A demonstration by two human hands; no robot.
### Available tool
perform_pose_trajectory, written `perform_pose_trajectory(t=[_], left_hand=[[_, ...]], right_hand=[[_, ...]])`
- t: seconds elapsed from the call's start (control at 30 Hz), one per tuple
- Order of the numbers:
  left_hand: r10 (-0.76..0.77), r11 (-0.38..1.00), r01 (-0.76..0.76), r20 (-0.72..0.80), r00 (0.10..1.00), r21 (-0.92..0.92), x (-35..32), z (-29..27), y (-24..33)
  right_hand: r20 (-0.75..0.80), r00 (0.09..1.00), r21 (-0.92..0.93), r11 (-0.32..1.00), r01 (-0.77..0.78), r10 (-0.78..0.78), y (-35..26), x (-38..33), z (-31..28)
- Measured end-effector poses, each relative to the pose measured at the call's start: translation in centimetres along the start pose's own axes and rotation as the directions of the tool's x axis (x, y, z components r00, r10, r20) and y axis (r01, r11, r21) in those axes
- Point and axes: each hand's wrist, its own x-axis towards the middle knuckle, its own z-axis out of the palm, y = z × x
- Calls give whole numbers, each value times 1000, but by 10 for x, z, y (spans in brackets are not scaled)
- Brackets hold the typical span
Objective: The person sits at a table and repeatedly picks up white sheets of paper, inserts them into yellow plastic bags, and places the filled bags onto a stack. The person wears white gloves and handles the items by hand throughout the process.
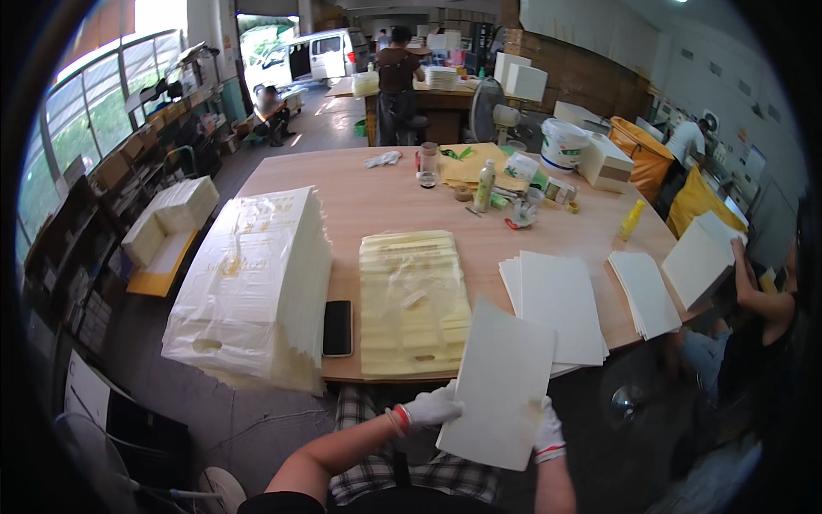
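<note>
Between my hands I hold a white flat paperboard piece (pixel 501 381) tilted up at the table's front edge. My left hand (pixel 435 405), in a white glove with a red cuff, grips its left edge. On the opposite edge my right hand (pixel 549 431), gloved alike, is closed, its fingers partly hidden. Just beyond the held piece lies a fanned stack of white boards (pixel 561 300). To the left is a pile of pale yellow flat plastic bags (pixel 413 295) with handle cut-outs. A black phone (pixel 337 328) lies beside that pile.
A tall stack of wrapped bags (pixel 235 274) stands at the table's left. More white boards (pixel 642 291) lie right, near a seated person (pixel 762 308) handling another stack. A bottle (pixel 485 186), a white bucket (pixel 562 146) and a fan (pixel 488 111) are farther back.
</note>
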Motion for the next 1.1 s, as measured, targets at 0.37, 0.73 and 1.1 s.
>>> perform_pose_trajectory(t=[0.37,0.73,1.1], left_hand=[[798,559,-242,-437,415,793,-1,-16,5],[527,741,-194,-378,761,644,27,-46,21],[681,457,-226,-175,711,860,57,-42,-84]], right_hand=[[148,827,-448,709,545,-542,-6,-10,119],[517,820,-852,-247,463,-246,-32,26,157],[67,863,-996,17,86,-501,2,125,188]])
